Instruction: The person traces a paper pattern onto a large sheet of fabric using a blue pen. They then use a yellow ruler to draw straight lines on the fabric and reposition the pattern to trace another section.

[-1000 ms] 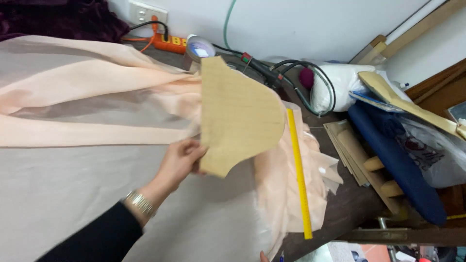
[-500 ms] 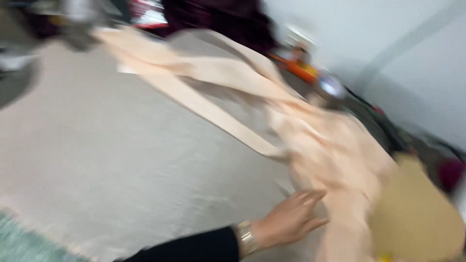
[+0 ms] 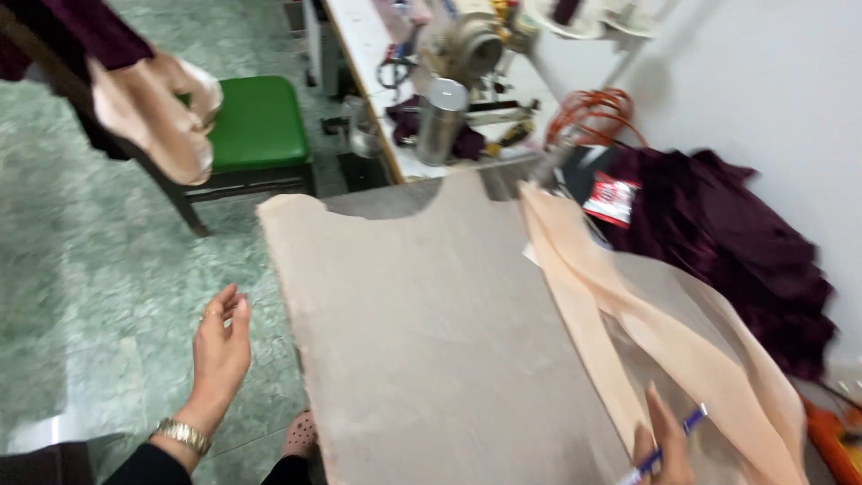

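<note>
While gripping pen, right hand curled.

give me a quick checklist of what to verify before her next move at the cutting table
1. Pen in right hand: ok, a blue pen sits in its grip, low at the table's right.
2. Left hand free: ok, open and empty, off the table's left edge over the green floor.
3. Work surface flat: ok, the grey-beige cover lies smooth.
4. Peach fabric spread flat: not ok, it lies in folded strips along the right side.
5. Pen tip on the fabric: cannot tell, the picture is blurred there.
6. Dark purple cloth away from the peach fabric: not ok, it is heaped right beside it.
</note>
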